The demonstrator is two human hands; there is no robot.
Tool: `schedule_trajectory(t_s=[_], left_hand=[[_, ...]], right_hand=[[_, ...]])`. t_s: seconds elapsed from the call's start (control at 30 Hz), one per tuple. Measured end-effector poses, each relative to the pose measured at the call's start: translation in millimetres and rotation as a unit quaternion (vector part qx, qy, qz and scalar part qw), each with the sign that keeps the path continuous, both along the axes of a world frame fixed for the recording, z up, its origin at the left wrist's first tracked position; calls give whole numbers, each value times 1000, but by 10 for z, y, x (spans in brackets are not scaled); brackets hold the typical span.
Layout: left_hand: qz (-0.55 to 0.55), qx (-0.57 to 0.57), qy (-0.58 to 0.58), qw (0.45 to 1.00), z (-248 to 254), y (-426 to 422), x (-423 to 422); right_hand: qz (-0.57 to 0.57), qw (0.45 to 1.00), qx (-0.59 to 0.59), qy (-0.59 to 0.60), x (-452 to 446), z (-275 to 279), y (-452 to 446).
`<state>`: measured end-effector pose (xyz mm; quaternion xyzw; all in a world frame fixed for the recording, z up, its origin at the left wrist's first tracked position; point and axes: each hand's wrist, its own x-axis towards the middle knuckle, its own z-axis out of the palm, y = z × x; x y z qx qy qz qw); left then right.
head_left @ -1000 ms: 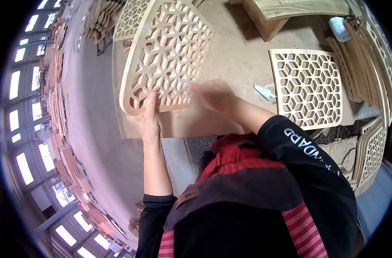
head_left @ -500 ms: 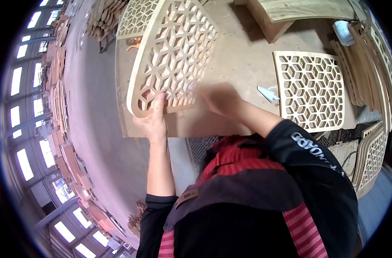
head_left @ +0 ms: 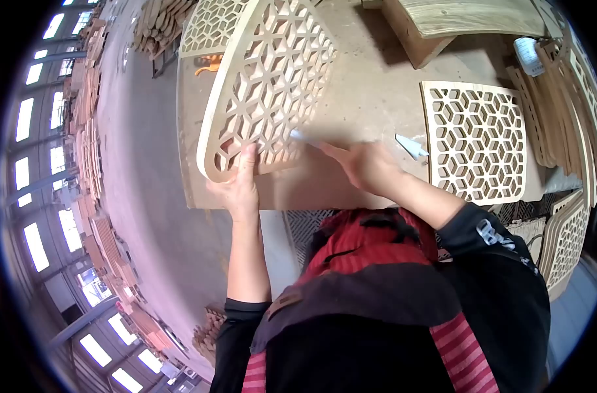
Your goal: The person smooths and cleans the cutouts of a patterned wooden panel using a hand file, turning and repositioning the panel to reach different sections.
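Observation:
A wooden lattice panel [head_left: 262, 92] with a rounded corner is tilted up off the table at the left. My left hand [head_left: 241, 187] is closed on its near edge, the thumb lying over the face. In my right hand [head_left: 370, 167], closed, is a slim pale-blue tool [head_left: 303, 136] whose exact kind I cannot make out. Its tip meets or nearly meets the panel's cut-outs. To the right of that hand, a pale-blue pointed piece [head_left: 411, 146] lies on the table. Beside it rests a second lattice panel [head_left: 478, 141], flat.
Under everything is a brown worktable [head_left: 377, 111]. A curved wooden piece [head_left: 468, 18] stands at the back. Another lattice panel [head_left: 210, 29] and an orange object [head_left: 208, 63] sit at the far left. Curved boards [head_left: 533, 111] and a white container [head_left: 528, 56] are at the right.
My right hand has drawn back from the lattice panel, right and toward my body, and the pale-blue tool now shows more. The left hand keeps its hold on the panel.

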<state>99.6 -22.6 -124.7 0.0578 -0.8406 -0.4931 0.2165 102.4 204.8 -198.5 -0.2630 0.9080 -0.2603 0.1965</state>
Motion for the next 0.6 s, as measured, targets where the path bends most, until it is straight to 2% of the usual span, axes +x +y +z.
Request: schedule_trajectory(t_s=[0.1,0.17,0.23,0.3,0.4,0.5,0.6], left_hand=[[0,11,-4,1000,16,35,19],[-10,45,-12,999,56,82,-5],[-9,99,-23,995,88,96,-12],[7,94,-4,996,34,52,-13],[8,57,18,998,20,51,-22],[14,61,3,998,-6,55,13],[9,86,-9,996,41,74,4]], right_hand=[[-15,1000,-13,-9,30,15,-29],[-56,988,-114,90,-73,-440,-384],[-68,974,-160,144,-168,-571,-497],[-59,974,-161,146,-179,-616,-528],[-15,998,-9,52,-71,-24,-99],[-22,999,-40,11,-17,-116,-17],[-66,979,-147,125,-194,-556,-463]])
